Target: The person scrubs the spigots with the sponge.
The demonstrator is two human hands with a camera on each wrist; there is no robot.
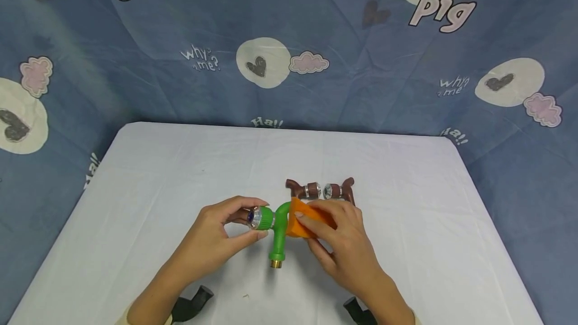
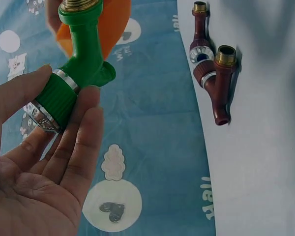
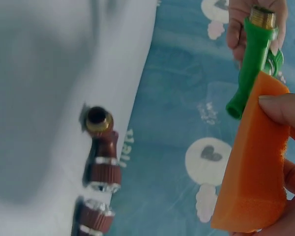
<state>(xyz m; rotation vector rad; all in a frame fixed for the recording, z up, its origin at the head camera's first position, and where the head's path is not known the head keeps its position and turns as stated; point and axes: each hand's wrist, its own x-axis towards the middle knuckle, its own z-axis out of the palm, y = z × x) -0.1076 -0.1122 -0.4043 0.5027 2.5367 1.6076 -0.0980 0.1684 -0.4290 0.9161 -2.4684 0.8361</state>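
Observation:
My left hand (image 1: 221,234) grips a green faucet (image 1: 280,232) by its ribbed knob, thumb and fingers on either side. In the left wrist view the same faucet (image 2: 86,49) shows a threaded brass end and a silver ring beside the knob. Between the thumb and fingers of my right hand (image 1: 345,239) is an orange sponge (image 1: 300,219). One side of the sponge (image 3: 258,162) is up against the faucet's body in the head view. Both things are held above the white table.
Behind the hands, two brown faucets (image 1: 303,190) (image 1: 340,190) lie on the white table (image 1: 203,159), knob ends facing each other. Black curved objects (image 1: 194,304) (image 1: 358,311) show near each forearm. A blue printed cloth (image 1: 289,14) hangs behind the table.

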